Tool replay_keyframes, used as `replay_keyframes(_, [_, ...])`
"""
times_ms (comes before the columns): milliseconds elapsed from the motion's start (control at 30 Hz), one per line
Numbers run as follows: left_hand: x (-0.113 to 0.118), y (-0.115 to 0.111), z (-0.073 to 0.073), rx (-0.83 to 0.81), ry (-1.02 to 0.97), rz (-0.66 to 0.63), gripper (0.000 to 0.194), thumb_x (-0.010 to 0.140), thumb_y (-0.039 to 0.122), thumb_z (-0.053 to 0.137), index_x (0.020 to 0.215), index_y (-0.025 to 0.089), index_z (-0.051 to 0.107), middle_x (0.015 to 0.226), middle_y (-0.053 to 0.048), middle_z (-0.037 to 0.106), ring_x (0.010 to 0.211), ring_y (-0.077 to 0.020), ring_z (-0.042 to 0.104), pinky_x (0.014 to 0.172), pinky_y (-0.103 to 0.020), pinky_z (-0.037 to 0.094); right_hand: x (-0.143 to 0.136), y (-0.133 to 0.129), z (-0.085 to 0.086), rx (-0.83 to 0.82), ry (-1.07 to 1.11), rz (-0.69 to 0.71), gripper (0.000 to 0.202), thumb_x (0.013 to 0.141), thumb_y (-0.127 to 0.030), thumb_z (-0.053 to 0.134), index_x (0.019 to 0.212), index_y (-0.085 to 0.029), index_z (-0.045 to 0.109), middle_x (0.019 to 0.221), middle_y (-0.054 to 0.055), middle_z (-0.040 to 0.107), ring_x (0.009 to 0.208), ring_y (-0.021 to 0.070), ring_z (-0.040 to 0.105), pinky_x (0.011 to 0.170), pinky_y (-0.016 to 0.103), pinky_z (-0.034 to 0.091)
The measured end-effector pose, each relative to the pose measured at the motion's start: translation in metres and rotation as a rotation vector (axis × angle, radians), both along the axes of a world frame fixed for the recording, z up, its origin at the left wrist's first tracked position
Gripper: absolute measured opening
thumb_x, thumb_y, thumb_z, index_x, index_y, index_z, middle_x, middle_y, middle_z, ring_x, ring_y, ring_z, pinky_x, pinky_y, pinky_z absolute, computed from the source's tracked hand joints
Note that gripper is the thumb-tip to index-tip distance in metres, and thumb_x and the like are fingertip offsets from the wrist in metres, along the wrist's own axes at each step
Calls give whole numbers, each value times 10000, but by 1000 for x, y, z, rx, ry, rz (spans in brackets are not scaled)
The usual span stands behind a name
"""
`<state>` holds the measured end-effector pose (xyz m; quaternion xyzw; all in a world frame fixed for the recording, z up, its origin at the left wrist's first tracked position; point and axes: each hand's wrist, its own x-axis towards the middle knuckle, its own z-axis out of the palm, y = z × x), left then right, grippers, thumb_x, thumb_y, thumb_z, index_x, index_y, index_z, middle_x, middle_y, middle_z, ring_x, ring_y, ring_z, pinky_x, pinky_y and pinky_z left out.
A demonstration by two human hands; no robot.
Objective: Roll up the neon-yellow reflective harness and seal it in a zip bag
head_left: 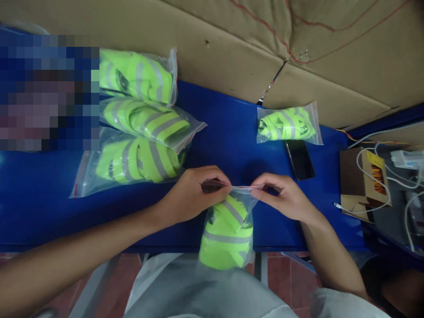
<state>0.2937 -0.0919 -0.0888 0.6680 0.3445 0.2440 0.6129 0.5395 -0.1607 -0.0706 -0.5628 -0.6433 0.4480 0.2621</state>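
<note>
Both hands pinch the top edge of a clear zip bag [226, 238] that hangs over the table's front edge by my lap. Inside it lies a folded neon-yellow strap with grey reflective stripes. My left hand [195, 194] grips the left end of the bag's zip strip between thumb and fingers. On the right end, my right hand [281, 194] does the same, with a short stretch of strip showing between the two. Whether the zip is sealed I cannot tell.
Several similar filled bags [139, 159] lie in a pile at the left of the blue table [218, 141]. Another bag [288, 123] rests at the back right, beside a black phone [300, 160]. A cardboard box [364, 181] and white cables [359, 205] are at the far right.
</note>
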Motion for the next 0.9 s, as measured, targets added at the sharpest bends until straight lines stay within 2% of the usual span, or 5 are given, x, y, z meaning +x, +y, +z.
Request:
replay_keyframes(167, [-2, -1, 0, -26, -23, -30, 97, 882, 243, 732, 926, 172, 782, 949, -14, 735, 788, -101, 696, 687, -154, 520, 1, -2, 0, -65, 8, -78, 137, 937, -347, 739, 911, -214, 760, 851, 5, 757, 762, 140, 677, 693, 248, 503])
replay_keyframes(300, [-1, -4, -2, 43, -1, -18, 88, 889, 216, 724, 868, 176, 799, 852, -7, 730, 682, -79, 632, 589, -161, 442, 1, -3, 0, -78, 31, -90, 163, 920, -368, 762, 904, -207, 775, 864, 23, 776, 780, 155, 702, 685, 250, 514])
replay_keyframes(400, [0, -5, -2, 60, 19, 13, 87, 882, 205, 725, 842, 169, 794, 824, -7, 720, 668, -77, 612, 585, -166, 430, 7, -1, 3, -119, 46, -63, 180, 917, -382, 765, 972, -211, 778, 901, 26, 778, 810, 158, 712, 724, 256, 541])
replay_keyframes(700, [-5, -1, -1, 93, 48, -39, 99, 909, 257, 730, 891, 184, 795, 890, -11, 734, 741, -90, 658, 639, -164, 460, 4, -3, -1, 11, -73, -125, 140, 973, -330, 687, 937, -205, 737, 880, 23, 752, 789, 149, 688, 694, 247, 519])
replay_keyframes(900, [-3, -4, 0, 101, 26, -22, 116, 921, 263, 726, 879, 173, 788, 879, -15, 730, 724, -90, 643, 636, -179, 452, -3, -1, -2, 76, -6, -24, 65, 959, -255, 686, 975, -198, 713, 903, 17, 744, 801, 136, 672, 737, 251, 528])
